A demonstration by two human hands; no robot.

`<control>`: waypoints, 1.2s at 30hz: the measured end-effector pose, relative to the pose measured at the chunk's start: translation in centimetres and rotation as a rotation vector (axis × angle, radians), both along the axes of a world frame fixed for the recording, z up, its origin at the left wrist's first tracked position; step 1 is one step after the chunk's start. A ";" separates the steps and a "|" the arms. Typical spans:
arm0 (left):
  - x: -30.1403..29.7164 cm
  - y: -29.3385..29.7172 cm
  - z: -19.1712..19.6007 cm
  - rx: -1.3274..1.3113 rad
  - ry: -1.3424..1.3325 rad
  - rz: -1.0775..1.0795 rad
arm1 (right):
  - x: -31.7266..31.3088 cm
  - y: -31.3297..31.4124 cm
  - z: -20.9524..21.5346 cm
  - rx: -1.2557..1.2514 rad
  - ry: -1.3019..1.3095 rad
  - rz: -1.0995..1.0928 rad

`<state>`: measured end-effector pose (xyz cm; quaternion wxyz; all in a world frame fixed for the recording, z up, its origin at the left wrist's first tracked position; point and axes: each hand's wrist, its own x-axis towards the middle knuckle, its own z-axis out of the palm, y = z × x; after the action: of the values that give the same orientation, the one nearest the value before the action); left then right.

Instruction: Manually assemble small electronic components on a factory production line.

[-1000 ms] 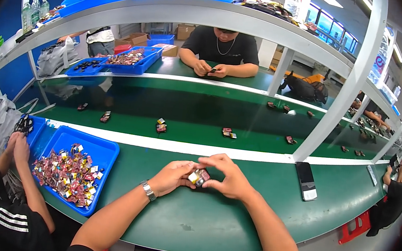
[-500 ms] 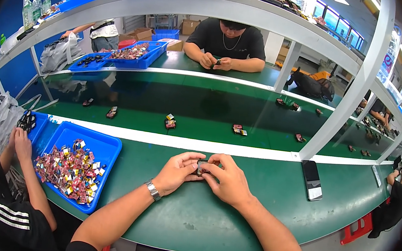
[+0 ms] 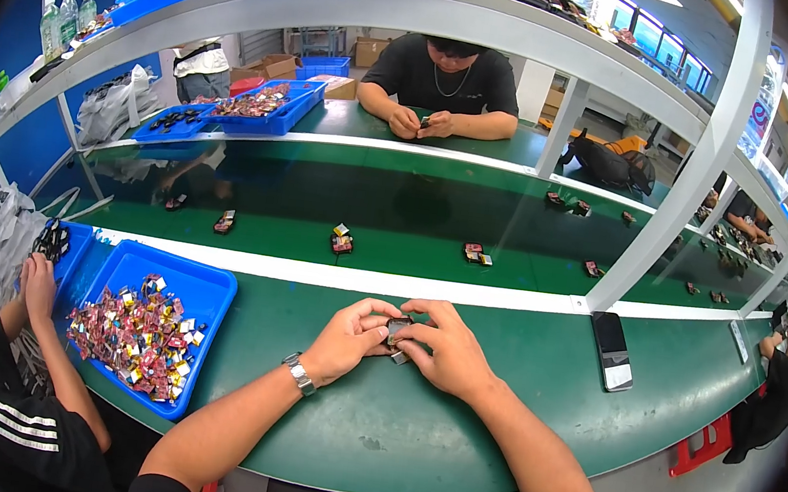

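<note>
Over the green bench, both my hands meet around a small black electronic housing (image 3: 397, 327) with a greyish face turned up. My left hand (image 3: 343, 343), a metal watch at its wrist, grips the housing's left side between thumb and fingers. The fingers of my right hand (image 3: 452, 352) are bent onto its right side and front edge. Fingertips cover much of the piece, so its inside is hard to make out. To the left, a blue tray (image 3: 199, 283) holds a heap of small red circuit boards (image 3: 137, 337) with white and yellow parts.
Beyond a white rail (image 3: 312, 272), a dark green belt (image 3: 419, 200) carries spaced-out small assemblies (image 3: 343, 239). A metal post (image 3: 672, 182) rises at right, near a phone (image 3: 611, 351). Co-workers sit opposite and at left, where a hand (image 3: 37, 286) reaches over another tray.
The assemblies on the belt have shifted slightly right. Between my hands the housing has tilted, showing more of its greyish face, and my right fingers have moved a little on it.
</note>
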<state>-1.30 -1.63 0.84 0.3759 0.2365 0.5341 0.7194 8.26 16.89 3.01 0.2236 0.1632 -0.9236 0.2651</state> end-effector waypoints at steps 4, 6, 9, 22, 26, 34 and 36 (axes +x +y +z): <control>-0.2 -0.3 0.0 0.040 0.004 -0.058 | 0.0 -0.2 0.0 -0.167 -0.040 -0.049; -0.3 -0.3 -0.3 0.061 0.041 -0.076 | 0.0 -0.3 0.0 -0.180 -0.057 -0.065; -0.2 -0.2 -0.2 0.069 0.069 -0.091 | 0.0 -0.3 -0.3 -0.186 -0.059 -0.074; -0.5 -0.3 -0.4 0.017 -0.013 -0.085 | 0.1 -0.5 -0.3 -0.209 -0.024 -0.030; -0.6 -0.5 -0.4 0.018 -0.012 -0.083 | -0.1 -1.1 -0.7 -0.195 0.072 -0.050; -0.3 -0.8 -0.4 0.045 -0.019 -0.048 | -0.1 -1.8 -0.9 -0.231 0.100 -0.036; -0.2 -0.6 -0.4 0.053 -0.018 -0.050 | 0.0 -1.6 -1.2 -0.232 0.098 -0.056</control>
<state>-1.55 -2.24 0.40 0.3921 0.2530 0.5054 0.7258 8.24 15.26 1.82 0.2934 0.1232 -0.8788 0.3557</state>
